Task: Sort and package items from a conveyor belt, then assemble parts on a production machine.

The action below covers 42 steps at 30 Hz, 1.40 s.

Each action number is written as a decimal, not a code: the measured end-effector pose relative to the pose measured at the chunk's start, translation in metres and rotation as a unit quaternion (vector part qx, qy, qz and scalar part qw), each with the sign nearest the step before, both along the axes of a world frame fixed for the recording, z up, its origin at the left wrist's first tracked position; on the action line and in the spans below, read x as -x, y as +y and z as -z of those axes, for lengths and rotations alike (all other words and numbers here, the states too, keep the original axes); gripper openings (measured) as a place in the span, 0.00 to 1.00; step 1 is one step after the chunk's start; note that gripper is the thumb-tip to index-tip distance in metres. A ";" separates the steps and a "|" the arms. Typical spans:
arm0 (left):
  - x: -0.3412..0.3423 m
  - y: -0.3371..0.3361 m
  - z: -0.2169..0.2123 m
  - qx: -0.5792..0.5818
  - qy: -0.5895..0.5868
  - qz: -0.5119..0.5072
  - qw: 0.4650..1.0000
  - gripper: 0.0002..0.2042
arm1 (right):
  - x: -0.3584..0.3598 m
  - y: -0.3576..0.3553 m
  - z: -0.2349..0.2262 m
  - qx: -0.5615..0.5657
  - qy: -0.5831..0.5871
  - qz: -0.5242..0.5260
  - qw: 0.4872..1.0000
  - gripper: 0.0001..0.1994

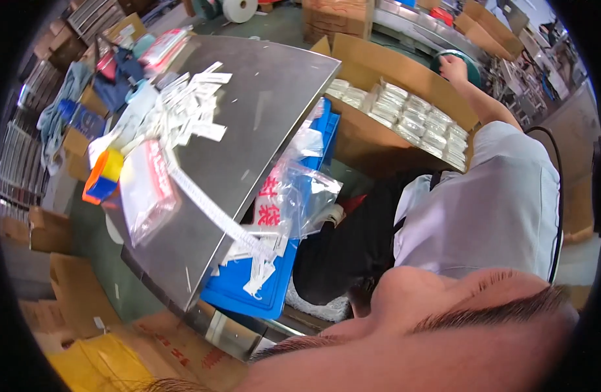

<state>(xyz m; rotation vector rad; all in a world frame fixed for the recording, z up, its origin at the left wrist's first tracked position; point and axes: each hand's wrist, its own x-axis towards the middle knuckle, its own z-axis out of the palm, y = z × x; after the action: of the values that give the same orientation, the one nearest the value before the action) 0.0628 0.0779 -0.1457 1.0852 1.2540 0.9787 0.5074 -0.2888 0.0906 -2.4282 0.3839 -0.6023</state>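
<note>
My right hand (453,68) is stretched out far to the upper right at the end of a bare forearm. Its fingers look curled, and whatever they hold, if anything, is too small to make out. Behind the hand is a dark green round thing (471,65); I cannot tell whether they touch. Nearer my body stands an open cardboard box (372,140) with rows of small clear-wrapped packs (414,119) inside. My left hand does not show.
A metal table (261,85) holds loose white strips (192,108), a bundle of clear plastic bags (147,189) and an orange, yellow and blue object (103,175). Beside its edge, a blue tray (274,287) carries plastic bags and white slips. Cartons (85,287) stand at the lower left.
</note>
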 end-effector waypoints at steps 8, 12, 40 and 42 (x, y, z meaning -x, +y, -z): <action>0.034 -0.006 -0.020 -0.048 0.025 -0.067 0.996 0.13 | 0.103 0.276 -0.032 -0.025 -0.155 -0.642 0.750 0.06; 0.048 -0.011 -0.040 -0.083 0.041 -0.118 0.989 0.13 | 0.206 0.350 -0.005 -0.019 -0.181 -0.898 0.401 0.02; -0.007 -0.034 -0.039 -0.065 0.083 -0.054 0.993 0.14 | 0.416 0.337 0.150 0.069 0.495 -0.849 0.169 0.09; 0.005 -0.039 -0.038 -0.056 0.093 -0.074 0.991 0.14 | 0.411 0.345 0.146 0.094 0.494 -0.856 0.118 0.10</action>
<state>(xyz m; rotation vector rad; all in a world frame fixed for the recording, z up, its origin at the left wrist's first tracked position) 0.0583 0.0386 -0.1081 1.2054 1.4616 1.0894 0.0964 0.0566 -0.0551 -1.1173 -1.9200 2.0115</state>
